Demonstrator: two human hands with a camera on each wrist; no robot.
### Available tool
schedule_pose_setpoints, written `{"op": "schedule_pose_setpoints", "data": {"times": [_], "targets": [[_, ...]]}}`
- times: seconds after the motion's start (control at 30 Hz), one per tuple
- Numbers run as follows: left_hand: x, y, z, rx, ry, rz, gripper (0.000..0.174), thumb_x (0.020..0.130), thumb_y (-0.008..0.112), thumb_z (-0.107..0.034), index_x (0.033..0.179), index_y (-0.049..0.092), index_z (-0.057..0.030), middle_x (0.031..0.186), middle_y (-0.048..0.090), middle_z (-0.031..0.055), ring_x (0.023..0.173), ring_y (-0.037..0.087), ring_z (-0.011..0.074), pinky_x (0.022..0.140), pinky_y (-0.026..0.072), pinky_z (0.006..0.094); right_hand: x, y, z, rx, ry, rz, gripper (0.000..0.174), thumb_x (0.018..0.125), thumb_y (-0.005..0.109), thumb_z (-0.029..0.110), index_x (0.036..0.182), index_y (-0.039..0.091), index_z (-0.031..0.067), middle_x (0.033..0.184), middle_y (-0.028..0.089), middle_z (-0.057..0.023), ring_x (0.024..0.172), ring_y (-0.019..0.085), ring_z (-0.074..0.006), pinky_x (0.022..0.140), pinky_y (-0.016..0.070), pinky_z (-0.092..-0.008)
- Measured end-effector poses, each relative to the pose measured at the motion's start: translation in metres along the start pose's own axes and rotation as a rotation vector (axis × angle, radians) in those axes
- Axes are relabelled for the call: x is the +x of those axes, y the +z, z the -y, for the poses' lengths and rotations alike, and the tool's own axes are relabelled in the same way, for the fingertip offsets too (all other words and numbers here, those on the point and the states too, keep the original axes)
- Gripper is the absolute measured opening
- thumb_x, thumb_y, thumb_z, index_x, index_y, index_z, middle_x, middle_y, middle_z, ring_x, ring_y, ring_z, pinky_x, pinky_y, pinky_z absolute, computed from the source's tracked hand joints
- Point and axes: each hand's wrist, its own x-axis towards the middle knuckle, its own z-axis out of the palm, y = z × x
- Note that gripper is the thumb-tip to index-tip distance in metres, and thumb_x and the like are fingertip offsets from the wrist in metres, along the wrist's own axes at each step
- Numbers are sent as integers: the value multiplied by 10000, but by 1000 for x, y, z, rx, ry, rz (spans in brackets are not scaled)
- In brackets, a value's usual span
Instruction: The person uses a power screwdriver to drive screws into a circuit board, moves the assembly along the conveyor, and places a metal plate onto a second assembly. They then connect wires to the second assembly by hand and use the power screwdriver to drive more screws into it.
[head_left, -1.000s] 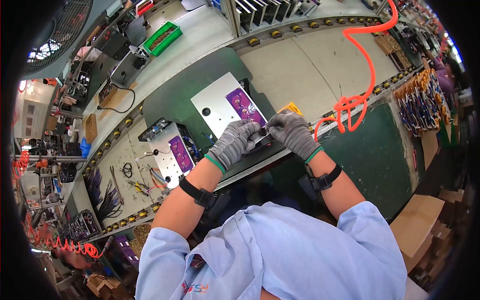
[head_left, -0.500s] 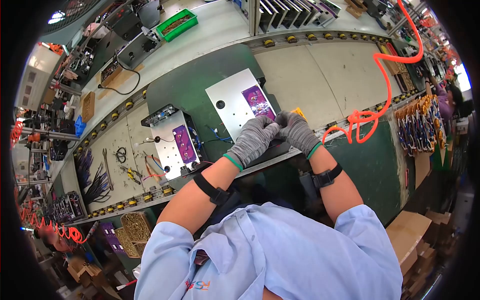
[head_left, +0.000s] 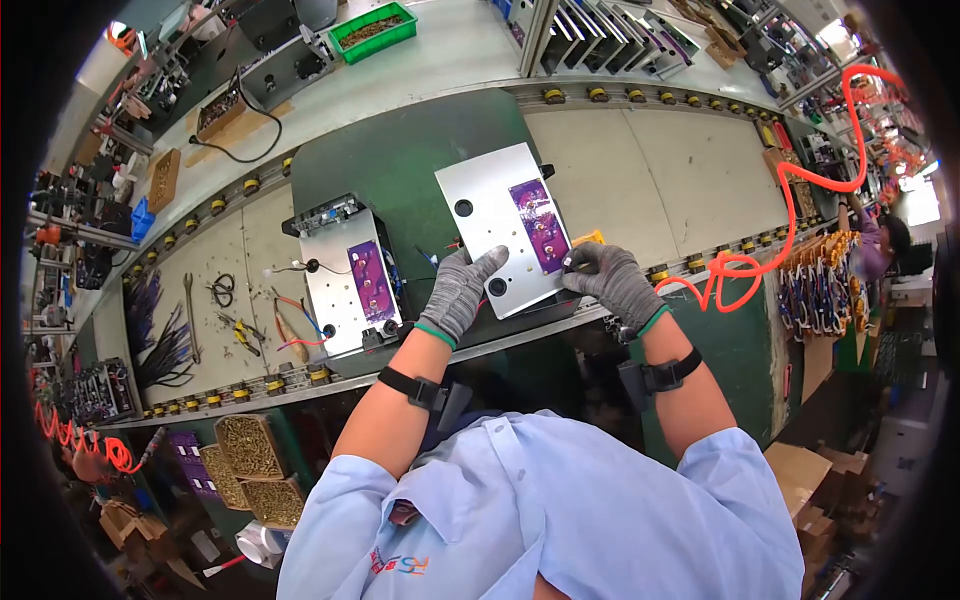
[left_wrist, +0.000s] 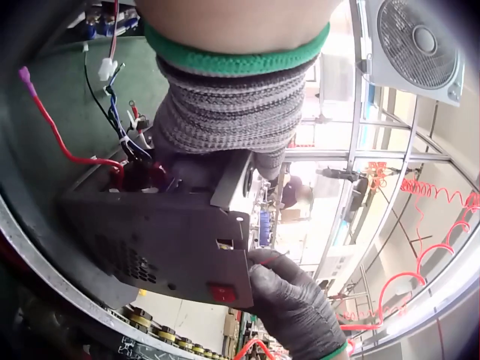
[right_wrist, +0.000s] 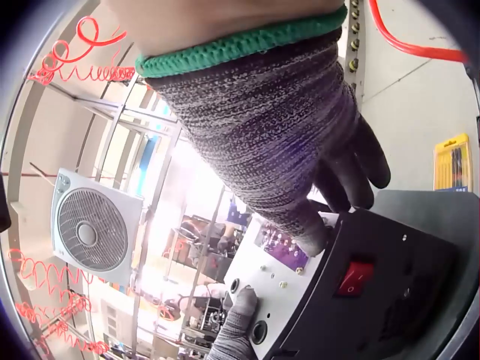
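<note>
A metal case [head_left: 490, 235] with a bright top plate, a black grommet and a purple circuit board [head_left: 540, 225] lies tilted on the green mat. My gloved left hand [head_left: 462, 290] holds its left edge, thumb on the plate and fingers down the side. At the opposite edge, beside the board, my gloved right hand [head_left: 612, 285] has curled fingers, thumb and forefinger pinching a small pale piece [right_wrist: 329, 219]; its kind I cannot tell. A red rocker switch [right_wrist: 355, 279] sits on the case's dark front panel. Loose wires [left_wrist: 120, 112] come out by my left hand.
A second similar case [head_left: 335, 280] stands to the left. Pliers [head_left: 243, 335], a wrench [head_left: 190, 315] and wire bundles lie farther left. A coiled orange air hose [head_left: 735, 265] hangs at the right, near a yellow bit pack [right_wrist: 453, 165]. A green screw bin [head_left: 372, 32] is at the back.
My hands were together at the case's near corner; now they are apart, the left on the left edge and the right at the right edge. The head view has shifted.
</note>
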Motion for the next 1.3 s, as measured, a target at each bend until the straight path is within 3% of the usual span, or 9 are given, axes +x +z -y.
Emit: {"op": "schedule_pose_setpoints", "data": {"times": [0.07, 0.2, 0.27, 0.53, 0.67, 0.83, 0.97, 1.03, 1.3], "targets": [[-7, 8, -8, 112, 124, -9, 365, 901, 765, -224, 1168, 681, 10, 1042, 719, 68, 896, 648, 132, 833, 523, 299, -3, -6, 10, -196, -14, -27, 277, 770, 833, 119, 987, 689, 24, 900, 699, -73, 824, 661, -161, 787, 544, -301], [-5, 8, -4, 119, 217, -2, 328, 909, 756, -216, 1144, 695, 6, 1021, 721, 59, 885, 635, 111, 808, 521, 289, 1, -5, 25, -647, -41, -74, 326, 769, 844, 233, 959, 691, 17, 888, 703, -87, 813, 668, -190, 794, 541, -327], [-2, 6, 2, 76, 214, 10, 325, 912, 754, -216, 1140, 696, 7, 1018, 720, 58, 883, 633, 109, 803, 521, 290, 10, -6, 13, -501, 86, -40, 369, 761, 848, 302, 939, 685, 22, 846, 703, -89, 800, 668, -205, 796, 535, -344], [-1, 4, 2, 90, 187, 10, 312, 921, 745, -235, 1123, 708, 0, 987, 721, 44, 869, 628, 102, 794, 519, 291, -1, -11, 15, -450, -4, -106, 246, 819, 810, 197, 937, 679, 26, 789, 687, -67, 697, 622, -121, 671, 533, -314], [0, 4, 4, 91, 193, 1, 312, 922, 744, -239, 1118, 712, 1, 987, 721, 43, 865, 626, 102, 794, 517, 289, 0, -9, 12, -392, -84, -108, 194, 825, 795, 179, 943, 705, 54, 808, 703, -74, 720, 657, -161, 697, 543, -328], [5, 0, 13, 67, 171, -34, 368, 906, 766, -250, 1166, 677, -5, 1056, 707, 49, 924, 634, 112, 817, 520, 281, 3, -9, 9, -716, -225, -98, 184, 808, 790, 260, 919, 748, 120, 873, 719, -99, 803, 690, -273, 762, 551, -383], [6, 0, 15, 41, 178, -49, 362, 909, 763, -244, 1168, 677, -7, 1065, 706, 48, 928, 631, 111, 818, 518, 281, 1, -5, 11, -727, -296, -65, 173, 807, 783, 265, 902, 741, 127, 869, 718, -91, 800, 693, -256, 752, 552, -380], [5, 2, 13, 65, 181, -68, 354, 913, 759, -237, 1167, 677, -5, 1063, 706, 49, 924, 628, 110, 821, 515, 280, 0, 1, 18, -947, -319, -116, 135, 790, 783, 224, 865, 719, 132, 831, 718, -79, 788, 700, -253, 732, 555, -375], [-1, 11, 9, 79, 202, -83, 336, 924, 746, -232, 1168, 679, -10, 1052, 708, 42, 915, 614, 95, 824, 505, 277, 1, 11, 14, -727, -118, -206, 149, 780, 771, 214, 830, 679, 108, 751, 709, -72, 741, 704, -256, 713, 557, -376]]}}
